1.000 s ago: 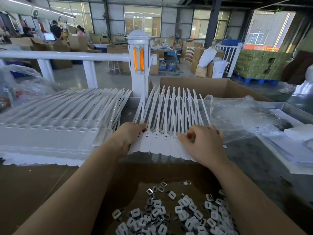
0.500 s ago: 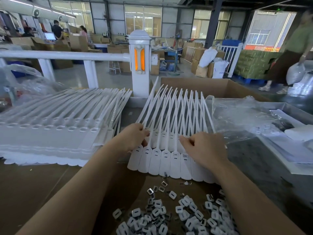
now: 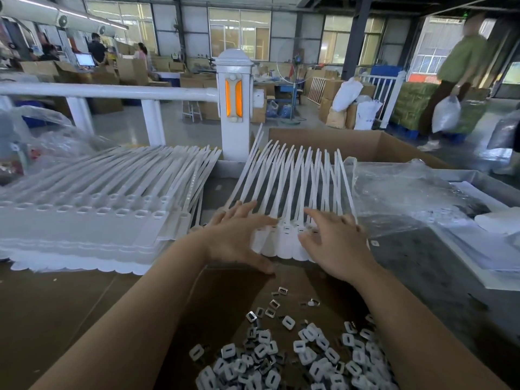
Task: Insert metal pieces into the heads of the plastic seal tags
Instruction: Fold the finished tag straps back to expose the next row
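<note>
A joined row of white plastic seal tags (image 3: pixel 284 243) lies in front of me, heads toward me and tails fanned away. My left hand (image 3: pixel 239 237) rests flat on its left end with fingers spread. My right hand (image 3: pixel 334 243) lies spread over its right end. Neither hand grips anything. Below my hands a cardboard box (image 3: pixel 213 299) holds a heap of small metal pieces (image 3: pixel 295 356), some white-coated, some bare steel.
A big stack of white seal tag sheets (image 3: pixel 92 215) fills the left. Crumpled clear plastic (image 3: pixel 402 198) and a grey tray (image 3: pixel 478 178) lie right. A white railing post (image 3: pixel 233 108) stands behind. A person with a bag (image 3: pixel 453 80) walks at far right.
The tag row slid toward me, then back a little onto the table. Both hands went from pinching the row to lying open on it. The person at far right walked further in.
</note>
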